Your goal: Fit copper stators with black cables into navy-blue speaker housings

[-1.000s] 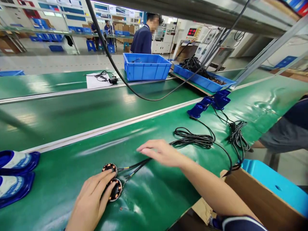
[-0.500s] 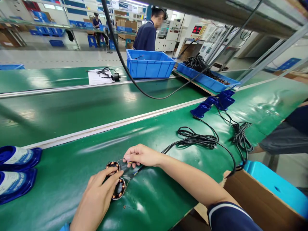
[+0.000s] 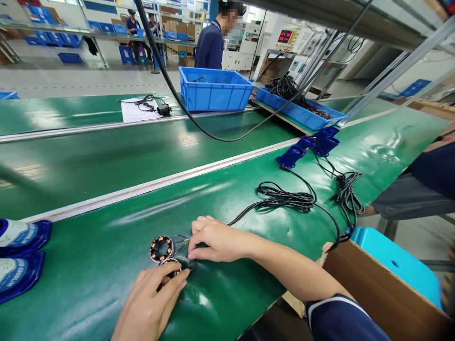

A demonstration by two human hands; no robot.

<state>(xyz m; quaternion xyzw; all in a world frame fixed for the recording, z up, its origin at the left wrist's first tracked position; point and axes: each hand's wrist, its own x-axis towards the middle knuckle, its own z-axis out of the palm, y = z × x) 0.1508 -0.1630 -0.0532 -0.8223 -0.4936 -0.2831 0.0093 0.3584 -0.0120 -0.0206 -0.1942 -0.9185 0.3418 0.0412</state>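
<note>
Two round motor stators with copper windings lie side by side on the green bench. The farther stator [image 3: 161,249] is uncovered. My left hand [image 3: 152,293] has its fingers closed on the nearer stator [image 3: 171,266], which they partly hide. Just to the right, my right hand [image 3: 213,241] pinches thin wires beside that stator; its fingertips cover which ones. A few fine leads with yellow ends [image 3: 186,239] stick out left of the right hand. Behind that hand, a black cable [image 3: 245,214] runs to a coiled bundle [image 3: 284,196].
Dark blue housings [image 3: 291,155] with another cable coil [image 3: 350,189] lie to the right. Labelled blue housings [image 3: 24,274] stand at left. Blue bins [image 3: 216,92] sit across the bench. A hanging cable [image 3: 199,128] loops ahead. A cardboard box [image 3: 377,289] stands at lower right.
My left hand has moved from the farther stator to the nearer one, uncovering the farther. My right hand has shifted closer, from the farther stator's lead to wires beside the nearer stator.
</note>
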